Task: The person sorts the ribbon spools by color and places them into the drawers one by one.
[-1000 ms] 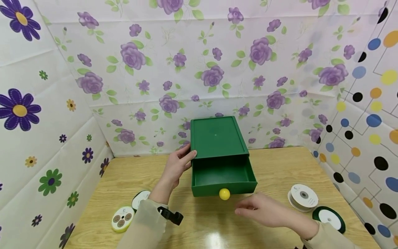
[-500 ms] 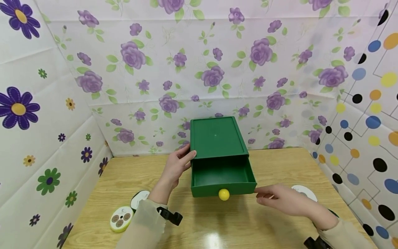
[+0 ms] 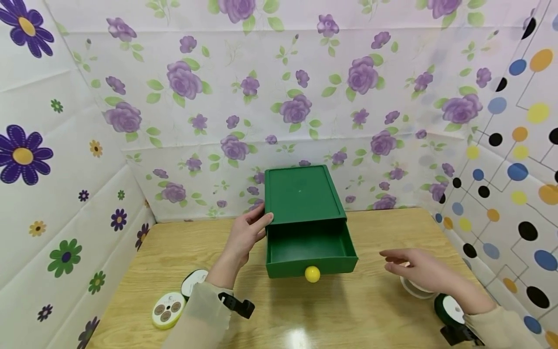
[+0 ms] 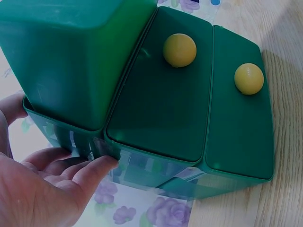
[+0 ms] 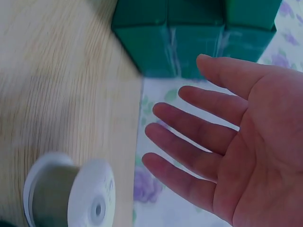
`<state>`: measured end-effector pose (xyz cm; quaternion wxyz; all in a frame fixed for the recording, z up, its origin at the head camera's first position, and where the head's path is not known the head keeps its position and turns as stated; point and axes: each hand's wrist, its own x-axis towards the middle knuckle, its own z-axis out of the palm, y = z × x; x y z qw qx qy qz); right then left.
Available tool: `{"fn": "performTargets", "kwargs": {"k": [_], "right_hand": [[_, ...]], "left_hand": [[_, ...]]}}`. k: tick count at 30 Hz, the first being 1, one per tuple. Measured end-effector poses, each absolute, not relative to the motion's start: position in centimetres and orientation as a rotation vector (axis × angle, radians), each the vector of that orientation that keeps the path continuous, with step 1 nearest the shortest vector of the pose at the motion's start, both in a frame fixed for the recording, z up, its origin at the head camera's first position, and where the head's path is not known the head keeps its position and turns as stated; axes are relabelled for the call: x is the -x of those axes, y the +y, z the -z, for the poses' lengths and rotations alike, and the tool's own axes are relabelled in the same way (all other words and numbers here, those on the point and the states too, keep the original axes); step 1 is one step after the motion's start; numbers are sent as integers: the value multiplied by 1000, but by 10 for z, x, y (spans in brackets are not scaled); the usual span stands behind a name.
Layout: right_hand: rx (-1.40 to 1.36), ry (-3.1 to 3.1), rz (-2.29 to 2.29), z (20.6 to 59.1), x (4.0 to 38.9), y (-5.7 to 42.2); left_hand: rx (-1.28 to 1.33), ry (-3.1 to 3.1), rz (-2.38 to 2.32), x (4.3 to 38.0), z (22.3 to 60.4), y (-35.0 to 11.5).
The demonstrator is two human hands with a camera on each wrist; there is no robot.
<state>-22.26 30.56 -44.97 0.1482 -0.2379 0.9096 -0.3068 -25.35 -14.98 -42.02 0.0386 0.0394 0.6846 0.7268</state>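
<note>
A green drawer cabinet [image 3: 302,194] stands on the wooden table by the back wall. Its top drawer [image 3: 279,270] is pulled out, with nothing seen inside and a yellow ball knob [image 3: 312,274] on its front. Two lower drawers [image 4: 158,104] are closed in the left wrist view. My left hand [image 3: 241,237] rests against the cabinet's left side, thumb at the top front corner, fingers along the side wall. My right hand [image 3: 420,266] hovers right of the cabinet, holding nothing, fingers straight and spread. Below it lies a white ribbon spool [image 5: 92,198], partly hidden by the hand in the head view.
A dark green spool [image 3: 441,310] lies near the right wrist, partly covered by the forearm. By the left forearm are a yellow-edged spool [image 3: 167,310] and a dark-edged spool [image 3: 192,281]. Patterned cloth walls [image 3: 235,97] surround the table.
My right hand has moved right, from near the yellow knob, past the drawer's right corner, to over the white spool. The left hand and drawer have stayed put.
</note>
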Motion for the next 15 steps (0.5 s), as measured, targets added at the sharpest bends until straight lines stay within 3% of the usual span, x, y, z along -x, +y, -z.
{"fn": "performTargets", "kwargs": {"k": [15], "right_hand": [[608,2747,693,466,231,346]], "left_hand": [[-119,2105,-2227,254,421,-150]]}}
